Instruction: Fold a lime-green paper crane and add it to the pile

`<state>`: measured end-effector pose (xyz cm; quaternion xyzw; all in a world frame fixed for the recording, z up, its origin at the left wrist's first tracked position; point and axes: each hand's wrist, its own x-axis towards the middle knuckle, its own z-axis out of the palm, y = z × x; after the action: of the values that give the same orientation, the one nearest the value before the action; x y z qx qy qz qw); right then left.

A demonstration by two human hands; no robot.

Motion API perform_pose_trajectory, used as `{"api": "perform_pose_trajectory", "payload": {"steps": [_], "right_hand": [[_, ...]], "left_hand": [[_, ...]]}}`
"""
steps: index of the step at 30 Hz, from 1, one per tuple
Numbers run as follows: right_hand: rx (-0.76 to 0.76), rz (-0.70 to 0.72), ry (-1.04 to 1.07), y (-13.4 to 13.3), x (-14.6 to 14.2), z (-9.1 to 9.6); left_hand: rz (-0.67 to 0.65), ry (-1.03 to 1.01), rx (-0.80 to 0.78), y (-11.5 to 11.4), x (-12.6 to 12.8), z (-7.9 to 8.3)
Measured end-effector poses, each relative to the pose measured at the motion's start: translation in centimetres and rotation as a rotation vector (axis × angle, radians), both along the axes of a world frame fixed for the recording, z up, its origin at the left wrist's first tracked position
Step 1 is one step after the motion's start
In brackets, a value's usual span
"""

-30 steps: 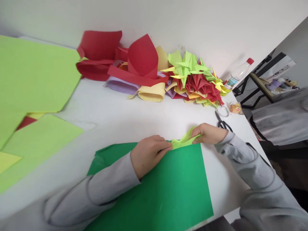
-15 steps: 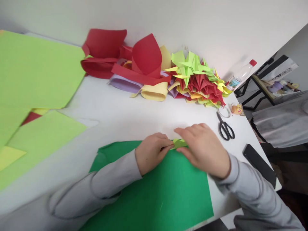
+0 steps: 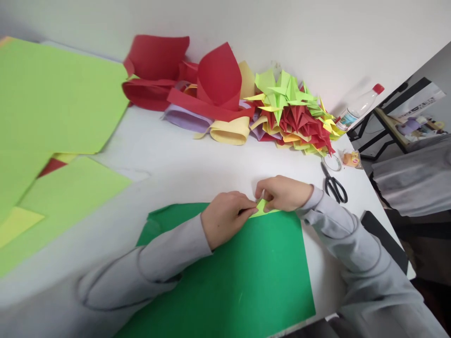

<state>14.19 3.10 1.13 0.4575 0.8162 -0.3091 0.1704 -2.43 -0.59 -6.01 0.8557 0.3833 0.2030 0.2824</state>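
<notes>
A small piece of light green folded paper (image 3: 261, 206) lies at the far edge of a dark green sheet (image 3: 243, 272) on the white table. From its left side, my left hand (image 3: 227, 218) pinches it between thumb and forefinger. My right hand (image 3: 283, 193) grips its right part, fingers bent and thumb pressed on the near side. Both hands cover much of the paper, so its full folded shape is hidden.
Behind are rolled red paper (image 3: 220, 77) pieces and a heap of pointed folded paper shapes (image 3: 299, 112). Black-handled scissors (image 3: 334, 188), a tape roll (image 3: 332, 163), a bottle (image 3: 359, 109) and a dark flat object (image 3: 384, 241) stand right. Light green sheets (image 3: 63, 98) cover the left.
My right hand has come down onto the folded paper, its fingers curling from a more open pose. My left hand keeps its pinch. The view has shifted slightly.
</notes>
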Motion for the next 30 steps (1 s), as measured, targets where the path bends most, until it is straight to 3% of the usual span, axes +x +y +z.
{"api": "perform_pose_trajectory", "payload": {"steps": [3,7,18,22,26,30], "right_hand": [[-0.074,-0.056,-0.042,0.9,-0.4,-0.2],[-0.061,-0.07,-0.102,1.3,-0.7,-0.3],[0.002,-0.038,-0.15,1.5,-0.6,-0.3],[-0.064,-0.166,0.007,0.7,0.5,-1.1],[-0.014,-0.31,0.105,-0.3,1.5,-2.0],[-0.018,-0.345,0.168,-0.5,1.9,-2.7]], "left_hand": [[0.017,0.025,-0.036,-0.1,-0.1,0.7],[0.078,0.028,-0.127,-0.3,-0.3,1.3],[0.17,0.084,-0.052,-0.4,-0.5,0.7],[0.142,0.036,0.085,-0.1,-0.9,-0.2],[0.152,0.0,0.442,-0.2,-1.2,-0.5],[-0.083,0.068,0.675,-1.6,-0.6,-0.4]]}}
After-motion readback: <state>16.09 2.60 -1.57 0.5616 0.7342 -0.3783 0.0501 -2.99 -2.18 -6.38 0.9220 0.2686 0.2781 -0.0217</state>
